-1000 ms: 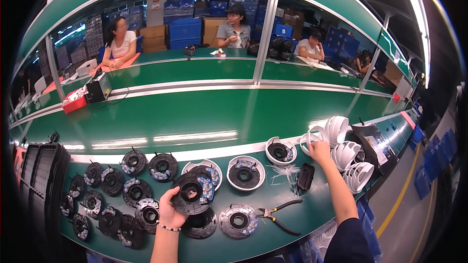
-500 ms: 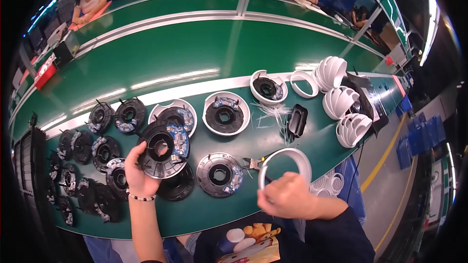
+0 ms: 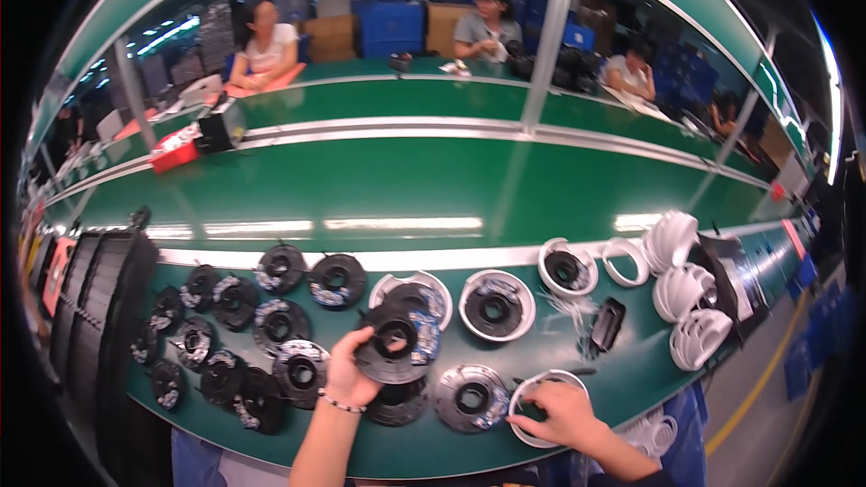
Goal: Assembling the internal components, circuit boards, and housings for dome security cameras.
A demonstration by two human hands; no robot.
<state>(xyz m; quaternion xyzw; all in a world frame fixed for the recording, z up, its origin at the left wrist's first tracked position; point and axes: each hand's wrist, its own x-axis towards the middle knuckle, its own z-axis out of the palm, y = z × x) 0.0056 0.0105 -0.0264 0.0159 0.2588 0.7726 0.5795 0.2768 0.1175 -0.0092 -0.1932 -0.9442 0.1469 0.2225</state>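
My left hand grips a black round disc-shaped part by its left edge, raised above the table; a blue circuit board sits on its right side. My right hand, fingers curled, is on a white plastic ring at the front right, thumb across its left rim. Whether anything else is in those fingers is hidden. Between the hands lies another black disc with a circuit board. A further black disc is partly hidden under the held one. Pliers show partly behind the ring.
Several black discs cover the left of the table. White cups holding discs stand behind, beside thin clear strips and a black tray. Stacked white rings are at right, black racks at left. People sit across.
My view has tilted up, so the bench sits lower in the picture. My right hand and the white ring have come closer to the disc between my hands. My left hand keeps its disc.
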